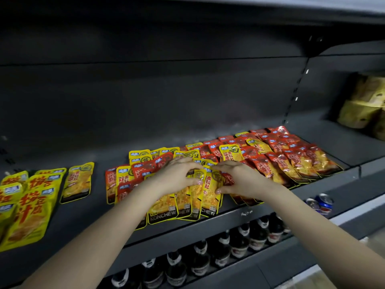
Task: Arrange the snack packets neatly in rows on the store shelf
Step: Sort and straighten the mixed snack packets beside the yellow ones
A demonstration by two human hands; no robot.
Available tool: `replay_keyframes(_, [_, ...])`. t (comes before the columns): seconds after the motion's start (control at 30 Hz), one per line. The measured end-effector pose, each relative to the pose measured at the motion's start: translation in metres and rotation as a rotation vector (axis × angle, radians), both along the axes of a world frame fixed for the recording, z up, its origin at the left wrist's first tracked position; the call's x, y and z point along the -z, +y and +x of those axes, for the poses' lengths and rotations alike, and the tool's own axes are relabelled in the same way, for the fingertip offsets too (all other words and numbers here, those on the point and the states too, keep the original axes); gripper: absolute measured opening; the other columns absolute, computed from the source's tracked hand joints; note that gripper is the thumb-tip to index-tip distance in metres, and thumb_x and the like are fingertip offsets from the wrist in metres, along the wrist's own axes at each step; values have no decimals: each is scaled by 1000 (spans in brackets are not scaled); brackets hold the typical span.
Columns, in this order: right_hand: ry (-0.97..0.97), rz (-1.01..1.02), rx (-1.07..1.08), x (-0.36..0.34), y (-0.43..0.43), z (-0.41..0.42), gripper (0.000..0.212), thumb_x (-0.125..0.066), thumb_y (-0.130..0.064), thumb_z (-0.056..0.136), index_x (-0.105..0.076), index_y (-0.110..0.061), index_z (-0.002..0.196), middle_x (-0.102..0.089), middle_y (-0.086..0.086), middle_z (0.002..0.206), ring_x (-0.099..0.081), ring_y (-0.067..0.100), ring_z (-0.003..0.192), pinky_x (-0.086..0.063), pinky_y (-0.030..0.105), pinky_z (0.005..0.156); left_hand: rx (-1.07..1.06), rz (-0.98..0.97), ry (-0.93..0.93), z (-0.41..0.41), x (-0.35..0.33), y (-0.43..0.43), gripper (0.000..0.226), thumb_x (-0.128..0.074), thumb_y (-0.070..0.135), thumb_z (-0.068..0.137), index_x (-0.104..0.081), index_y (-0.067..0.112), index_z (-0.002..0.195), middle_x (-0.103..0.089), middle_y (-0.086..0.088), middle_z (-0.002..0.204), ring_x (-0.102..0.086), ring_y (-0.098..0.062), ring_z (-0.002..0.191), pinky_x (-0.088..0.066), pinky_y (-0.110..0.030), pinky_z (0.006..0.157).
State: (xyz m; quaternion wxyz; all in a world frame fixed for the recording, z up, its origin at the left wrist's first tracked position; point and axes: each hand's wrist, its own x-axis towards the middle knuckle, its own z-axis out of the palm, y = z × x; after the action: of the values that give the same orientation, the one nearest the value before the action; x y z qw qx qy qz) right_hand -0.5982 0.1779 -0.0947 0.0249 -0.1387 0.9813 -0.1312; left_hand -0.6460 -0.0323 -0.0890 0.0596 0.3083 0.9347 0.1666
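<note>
Hands: left hand (pixel 177 176) and right hand (pixel 239 178) are both pinching the yellow packets (pixel 187 201) between them at the shelf (pixel 260 207) front.
Done: red rows (pixel 291 161) lying right of the hands.
Left: mixed pile (pixel 133 174) and loose yellow ones (pixel 31 201) leftward are still needing sorting, I judge.

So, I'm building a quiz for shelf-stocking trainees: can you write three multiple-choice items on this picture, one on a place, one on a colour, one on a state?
1. Where are the dark bottles?
A. on the shelf below the packets
B. on the top shelf
C. on the floor

2. What colour are the packets under the hands?
A. green
B. yellow
C. white

3. What are the hands doing?
A. hanging idle
B. holding a bottle
C. pressing on packets

Key: 1 A, the bottles line the lower shelf. 2 B, the yellow packets lie under both hands. 3 C, the left hand and right hand rest on the stack.
</note>
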Motion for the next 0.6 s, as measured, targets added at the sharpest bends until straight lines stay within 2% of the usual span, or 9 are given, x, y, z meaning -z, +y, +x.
replay_keyframes(0.1, [24, -38, -10, -1, -3, 3, 74, -71, -40, 77, -37, -26, 142, -38, -6, 143, -34, 14, 132, -25, 31, 113, -4, 102, 17, -2, 2, 3, 44, -68, 39, 82, -54, 31, 123, -44, 6, 138, -38, -17, 130, -31, -35, 108])
replay_keyframes(0.17, [40, -43, -21, 0, -4, 5, 71, -71, -37, 78, -39, -26, 140, -40, -5, 140, -34, 15, 131, -23, 32, 113, -27, 141, 27, -2, 3, 5, 41, -71, 35, 80, -56, 26, 117, -48, 7, 132, -43, -16, 123, -36, -34, 104])
replay_keyframes(0.27, [69, -105, -35, 4, -6, 6, 59, -69, -34, 81, -46, -28, 135, -40, -3, 137, -37, 20, 128, -29, 35, 110, -68, 191, 96, -2, 3, 11, 30, -69, 33, 82, -59, 22, 108, -52, 6, 130, -44, -17, 123, -31, -33, 103])
replay_keyframes(0.33, [103, -154, -42, 3, -9, 8, 43, -63, -29, 86, -54, -23, 129, -42, 0, 137, -40, 18, 127, -28, 28, 109, -102, 231, 136, -1, 1, 17, 24, -67, 34, 83, -60, 22, 102, -56, 6, 126, -44, -20, 121, -28, -34, 103])
replay_keyframes(0.4, [150, -243, -23, -1, -13, 9, 31, -57, -27, 90, -62, -16, 119, -50, 3, 131, -47, 17, 121, -29, 15, 99, -141, 283, 137, -2, -3, 25, 19, -67, 35, 83, -61, 23, 97, -61, 5, 119, -46, -22, 118, -25, -36, 109])
replay_keyframes(0.47, [182, -351, 40, -5, -16, 8, 27, -59, -28, 90, -67, -11, 109, -60, 1, 114, -56, 15, 105, -34, 6, 80, -160, 353, 133, -4, -9, 32, 14, -67, 35, 82, -61, 24, 89, -65, 5, 108, -50, -22, 114, -18, -35, 113])
replay_keyframes(0.53, [206, -419, 111, -11, -16, 7, 21, -62, -27, 88, -67, -11, 100, -63, -4, 91, -58, 9, 81, -36, 2, 63, -164, 412, 149, -6, -17, 38, 14, -68, 35, 81, -57, 27, 81, -66, 6, 98, -55, -19, 107, -18, -32, 111])
replay_keyframes(0.6, [209, -497, 165, -15, -15, 4, 11, -64, -23, 87, -65, -12, 89, -62, -7, 72, -54, -2, 61, -37, 4, 54, -154, 477, 160, -6, -26, 42, 16, -70, 32, 81, -55, 27, 77, -65, 9, 86, -61, -13, 95, -19, -28, 109])
